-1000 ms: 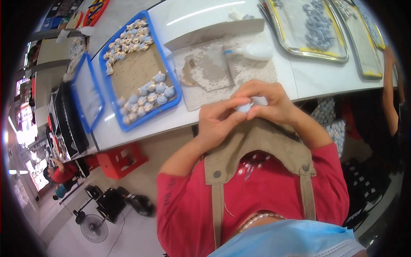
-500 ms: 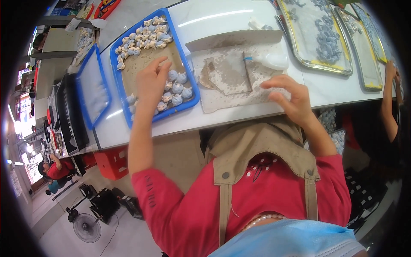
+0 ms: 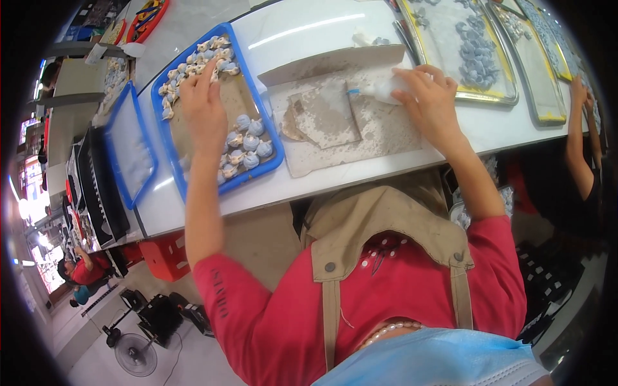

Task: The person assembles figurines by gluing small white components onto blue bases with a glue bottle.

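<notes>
My left hand is over the blue tray, its fingertips by the far group of small blue-grey and cream pieces. Its fingers look apart, and I see nothing held in them. A second group of round, ridged blue-grey pieces sits in the tray's near right corner. My right hand has its fingers closed around the rear of a white squeeze bottle with a blue tip. The bottle lies on a stained cardboard sheet, its tip pointing left over a smaller cardboard piece.
Metal-rimmed trays with grey-blue pieces stand at the far right. Another blue tray leans at the left. A folded cardboard flap rises behind the sheet. A co-worker's arms are at the right edge; a red stool stands below the table.
My right hand has moved onto the squeeze bottle and closed around it. My left hand has reached farther over the tray to the far pieces. The whole view has shifted slightly.
</notes>
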